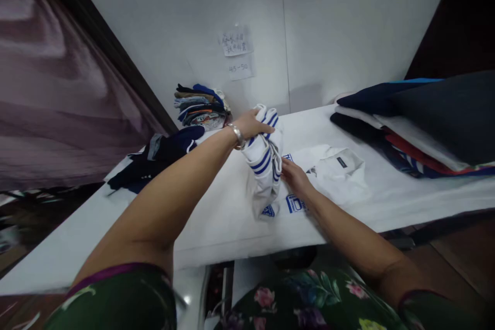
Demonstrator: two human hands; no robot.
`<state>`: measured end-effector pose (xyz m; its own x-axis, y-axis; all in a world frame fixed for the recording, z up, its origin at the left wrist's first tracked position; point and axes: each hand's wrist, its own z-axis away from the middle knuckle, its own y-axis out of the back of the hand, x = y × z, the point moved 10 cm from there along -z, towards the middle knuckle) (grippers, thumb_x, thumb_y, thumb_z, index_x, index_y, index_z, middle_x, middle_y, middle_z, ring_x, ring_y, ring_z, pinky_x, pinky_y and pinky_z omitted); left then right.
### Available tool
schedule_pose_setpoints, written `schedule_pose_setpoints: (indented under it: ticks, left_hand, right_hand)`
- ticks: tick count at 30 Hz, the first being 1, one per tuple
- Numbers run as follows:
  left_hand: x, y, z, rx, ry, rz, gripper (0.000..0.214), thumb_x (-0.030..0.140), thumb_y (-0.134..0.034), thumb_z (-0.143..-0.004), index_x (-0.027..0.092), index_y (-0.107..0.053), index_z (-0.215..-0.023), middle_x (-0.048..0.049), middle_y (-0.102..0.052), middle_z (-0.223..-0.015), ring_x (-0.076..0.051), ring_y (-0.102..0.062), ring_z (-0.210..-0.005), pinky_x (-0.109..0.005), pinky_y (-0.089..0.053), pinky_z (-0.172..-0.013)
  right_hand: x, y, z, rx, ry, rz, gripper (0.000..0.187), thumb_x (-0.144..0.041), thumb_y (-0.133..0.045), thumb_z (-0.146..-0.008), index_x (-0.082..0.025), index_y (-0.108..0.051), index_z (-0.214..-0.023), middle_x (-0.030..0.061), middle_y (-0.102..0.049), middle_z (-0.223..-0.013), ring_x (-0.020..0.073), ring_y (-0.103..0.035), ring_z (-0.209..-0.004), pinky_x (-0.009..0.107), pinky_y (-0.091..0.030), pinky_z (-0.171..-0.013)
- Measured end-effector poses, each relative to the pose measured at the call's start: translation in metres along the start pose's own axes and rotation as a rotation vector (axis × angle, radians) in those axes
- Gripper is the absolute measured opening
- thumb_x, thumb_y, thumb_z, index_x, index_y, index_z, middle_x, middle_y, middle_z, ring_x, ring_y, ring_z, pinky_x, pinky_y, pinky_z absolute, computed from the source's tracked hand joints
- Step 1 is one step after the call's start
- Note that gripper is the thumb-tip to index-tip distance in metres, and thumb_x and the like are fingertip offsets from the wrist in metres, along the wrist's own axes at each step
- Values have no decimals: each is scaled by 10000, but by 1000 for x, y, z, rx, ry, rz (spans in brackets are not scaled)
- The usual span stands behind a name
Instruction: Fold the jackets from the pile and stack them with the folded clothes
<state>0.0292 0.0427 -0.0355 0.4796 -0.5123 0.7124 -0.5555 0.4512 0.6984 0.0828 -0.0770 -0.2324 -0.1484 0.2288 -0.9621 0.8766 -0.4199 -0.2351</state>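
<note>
A white shirt with a collar and blue print lies on the table. Its striped blue-and-white part is bunched up and lifted toward the left; where the bunch joins the flat part is hard to see. My left hand, with a silver bracelet at the wrist, is closed on the top of this bunch. Against the bunch's right side, my right hand has its fingers curled at the cloth, with the tips partly hidden by the fabric.
On the white table, a stack of folded clothes stands by the wall. Dark clothes lie at left, and a large garment pile at right. Handwritten paper notes hang on the wall. A pinkish curtain hangs at left.
</note>
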Motion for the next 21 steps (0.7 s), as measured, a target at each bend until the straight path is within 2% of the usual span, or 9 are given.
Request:
schedule_pose_setpoints:
  ticks: [2,4,6,11,14,16,17,19,21]
  left_hand:
    - [27,-40,-8,-157,-94,-63,700,330,-816,-589,231,-547,-1228,-58,-637,-1196,-293,-559,-1155,-404,-425,-1003]
    - [47,-70,-14,-175,-126,-125,747,324,-807,-596,207,-513,-1273,-94,-587,-1279,-332,-486,-1237,-402,-384,-1039]
    - [61,-102,-17,-182,-119,-179,808,304,-800,-602,167,-464,-1325,-130,-543,-1333,-345,-443,-1274,-383,-376,-1043]
    - [80,-188,-13,-256,-62,-231,818,273,-781,-626,140,-430,-1353,-177,-537,-1330,-306,-506,-1218,-352,-437,-974]
    - [74,-225,-7,-333,16,-104,876,399,-758,-664,118,-363,-1394,-197,-563,-1284,-297,-597,-1097,-358,-511,-851]
    - [65,-242,-3,-414,53,70,870,508,-645,-769,114,-260,-1443,-181,-618,-1205,-252,-665,-943,-334,-542,-751]
    - [60,-244,-2,-426,41,141,808,523,-559,-835,113,-235,-1451,-167,-641,-1169,-223,-680,-879,-318,-546,-727]
    - [46,-235,0,-372,-19,204,646,485,-420,-924,118,-273,-1436,-147,-640,-1185,-189,-673,-893,-301,-534,-786]
    - [25,-218,7,-256,-98,149,525,434,-394,-945,143,-382,-1381,-127,-575,-1297,-193,-608,-1072,-308,-467,-943]
  right_hand:
    - [-5,16,3,21,-70,-322,482,-491,-434,-860,-221,-534,-1247,64,-668,-1153,243,-617,-1065,435,-491,-909]
    - [-13,31,7,9,-102,-517,497,-575,-444,-844,-230,-572,-1177,66,-700,-1061,258,-637,-1017,449,-519,-854]
    - [-19,48,14,20,-120,-604,536,-639,-452,-819,-237,-585,-1149,69,-710,-1015,274,-638,-1007,469,-525,-834]
    - [-18,97,25,164,-119,-541,572,-697,-418,-795,-276,-582,-1146,49,-716,-953,274,-630,-1009,459,-518,-849]
    - [-22,115,24,227,-32,-435,565,-686,-349,-811,-308,-547,-1180,26,-710,-930,257,-619,-1010,455,-505,-870]
    - [-26,122,26,257,27,-379,586,-693,-267,-819,-327,-527,-1195,16,-703,-939,247,-610,-1012,461,-497,-877]
    - [-26,124,28,265,41,-358,601,-695,-231,-822,-329,-523,-1199,15,-700,-952,246,-604,-1018,463,-494,-880]
    - [-24,127,34,280,41,-277,645,-698,-164,-828,-321,-529,-1202,23,-696,-979,252,-593,-1039,465,-489,-879]
    - [-20,131,41,299,28,-145,686,-696,-107,-836,-315,-546,-1200,35,-692,-999,263,-579,-1066,470,-486,-873]
